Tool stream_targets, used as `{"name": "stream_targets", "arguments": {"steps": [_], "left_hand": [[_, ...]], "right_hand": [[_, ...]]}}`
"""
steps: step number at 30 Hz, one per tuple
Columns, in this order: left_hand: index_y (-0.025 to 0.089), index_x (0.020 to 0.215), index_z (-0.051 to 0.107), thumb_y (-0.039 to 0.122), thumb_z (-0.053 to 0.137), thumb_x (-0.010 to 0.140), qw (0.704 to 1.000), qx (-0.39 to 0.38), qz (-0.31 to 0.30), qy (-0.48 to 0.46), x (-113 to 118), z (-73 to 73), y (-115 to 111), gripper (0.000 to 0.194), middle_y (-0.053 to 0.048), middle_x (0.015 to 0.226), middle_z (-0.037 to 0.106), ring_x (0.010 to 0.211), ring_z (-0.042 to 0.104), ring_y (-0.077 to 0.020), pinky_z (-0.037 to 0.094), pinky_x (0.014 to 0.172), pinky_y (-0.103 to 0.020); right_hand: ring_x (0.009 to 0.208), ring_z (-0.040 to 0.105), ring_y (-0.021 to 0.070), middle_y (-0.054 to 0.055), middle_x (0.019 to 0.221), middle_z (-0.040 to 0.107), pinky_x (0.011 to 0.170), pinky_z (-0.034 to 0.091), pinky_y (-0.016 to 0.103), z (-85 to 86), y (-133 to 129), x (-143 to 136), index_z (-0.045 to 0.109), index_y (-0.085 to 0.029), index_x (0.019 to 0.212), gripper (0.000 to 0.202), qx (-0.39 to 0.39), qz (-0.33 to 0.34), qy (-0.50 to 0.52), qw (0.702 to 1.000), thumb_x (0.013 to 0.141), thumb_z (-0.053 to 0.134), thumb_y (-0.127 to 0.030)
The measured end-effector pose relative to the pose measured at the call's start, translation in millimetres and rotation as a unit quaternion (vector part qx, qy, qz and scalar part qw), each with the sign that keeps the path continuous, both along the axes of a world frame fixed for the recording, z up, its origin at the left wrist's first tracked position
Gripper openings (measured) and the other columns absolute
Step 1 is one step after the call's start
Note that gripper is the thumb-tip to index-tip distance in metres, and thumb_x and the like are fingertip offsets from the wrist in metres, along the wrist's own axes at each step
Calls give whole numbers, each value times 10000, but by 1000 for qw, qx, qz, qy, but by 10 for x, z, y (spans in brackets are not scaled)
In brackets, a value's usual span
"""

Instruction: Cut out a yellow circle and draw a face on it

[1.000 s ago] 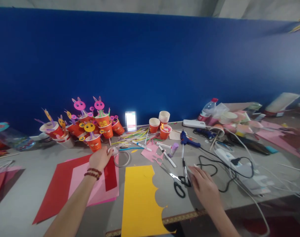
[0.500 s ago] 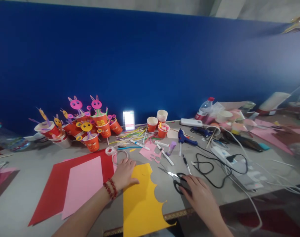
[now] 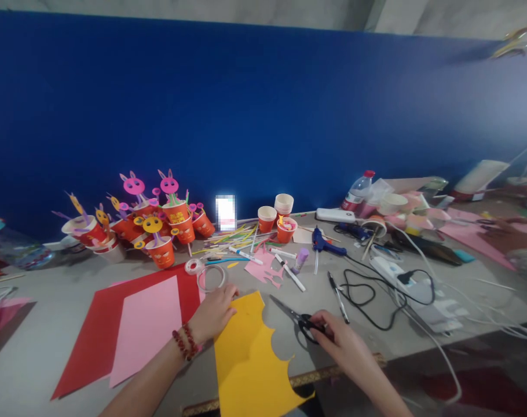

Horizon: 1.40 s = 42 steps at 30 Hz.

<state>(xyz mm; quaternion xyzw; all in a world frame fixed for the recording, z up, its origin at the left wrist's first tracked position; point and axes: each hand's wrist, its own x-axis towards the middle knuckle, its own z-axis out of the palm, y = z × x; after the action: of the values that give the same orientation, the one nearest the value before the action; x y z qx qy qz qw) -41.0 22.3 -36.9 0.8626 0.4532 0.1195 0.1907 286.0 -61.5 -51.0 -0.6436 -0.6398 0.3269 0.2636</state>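
A sheet of yellow paper point(image 3: 250, 353) with scalloped cuts down its right side lies over the table's front edge. At its upper left edge, my left hand point(image 3: 215, 310) has its fingers closed on the paper, the thumb on top. My right hand point(image 3: 339, 336) grips the black handles of a pair of scissors point(image 3: 292, 313). The scissor blades are together and point up and left, just right of the paper's cut edge. A black pen point(image 3: 338, 296) lies right of the scissors. Beyond my left hand is a roll of tape point(image 3: 212, 278).
Red paper point(image 3: 90, 341) and pink paper point(image 3: 148, 324) lie to the left. Decorated paper cups point(image 3: 160, 255) stand behind them. Markers point(image 3: 293, 275), a purple glue stick point(image 3: 301, 260) and a blue glue gun point(image 3: 326, 244) are farther back. A power strip point(image 3: 413, 292) with cables lies right.
My right hand has lifted the scissors off the table, and their blades have closed. My left hand has drawn slightly back, its thumb now nearer the fingers. The pen has shifted toward me.
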Motion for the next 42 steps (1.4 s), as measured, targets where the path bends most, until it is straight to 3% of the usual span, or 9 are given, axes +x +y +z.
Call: {"name": "stream_targets", "arguments": {"steps": [5,10,15,20,22,26,31,37,42], "left_hand": [[219,1004,580,153,461,911,982,-42,8,-184,-132,142,42,164,-36,980,584,898,592,-179,471,795,-288],[205,944,623,220,523,923,954,-47,21,-296,-271,381,81,104,-42,936,599,905,587,-189,465,829,-314],[203,927,651,229,554,919,954,-42,10,-298,-281,530,50,101,-42,911,616,896,587,-186,451,839,-315],[216,953,677,278,603,903,938,-66,50,-336,-264,515,-65,109,-48,940,638,888,600,-183,471,802,-288],[228,1053,658,319,660,869,895,-100,108,-422,-277,467,-141,205,-54,1011,646,902,613,-181,489,805,-280],[237,1328,515,532,647,839,752,-240,166,-591,-274,325,-353,587,-131,1292,598,1078,627,-277,552,786,-333],[165,1076,699,469,791,726,754,-361,216,-505,-166,188,-566,473,-125,1094,736,996,694,-329,566,861,-421],[179,1003,718,513,812,665,692,-331,300,-568,-66,128,-597,484,-98,1047,760,941,723,-320,598,817,-428],[177,993,715,552,809,629,667,-303,349,-584,77,59,-620,531,-110,1079,751,930,729,-318,611,814,-435]], "right_hand": [[706,617,181,46,924,669,611,493,288,-88,104,-231,638,-206,1079,428,-95,-10,333,938,778,698,-504],[628,570,142,11,786,631,618,470,285,39,239,-631,643,-194,915,403,-104,-3,493,864,672,837,-451],[673,570,149,16,766,645,581,450,241,293,457,-1034,625,-185,818,389,-33,-23,479,877,605,876,-391],[479,422,63,-74,607,553,456,336,173,318,524,-1176,513,-207,768,460,-46,-29,484,873,542,898,-317],[451,374,53,-99,555,494,436,300,164,288,508,-1186,491,-214,765,463,-35,-42,485,873,561,892,-319],[483,379,57,-98,567,468,466,327,168,275,468,-1196,492,-212,762,447,20,-74,490,868,587,887,-326],[521,433,72,-71,627,528,492,365,180,332,475,-1180,513,-213,781,430,24,-67,496,866,611,882,-353],[482,419,79,-41,599,552,465,326,202,241,464,-992,529,-205,788,365,0,-22,504,864,758,774,-474],[510,391,96,-51,591,464,487,324,224,154,216,-1028,495,-218,717,438,-46,-6,530,847,692,804,-527]]}}
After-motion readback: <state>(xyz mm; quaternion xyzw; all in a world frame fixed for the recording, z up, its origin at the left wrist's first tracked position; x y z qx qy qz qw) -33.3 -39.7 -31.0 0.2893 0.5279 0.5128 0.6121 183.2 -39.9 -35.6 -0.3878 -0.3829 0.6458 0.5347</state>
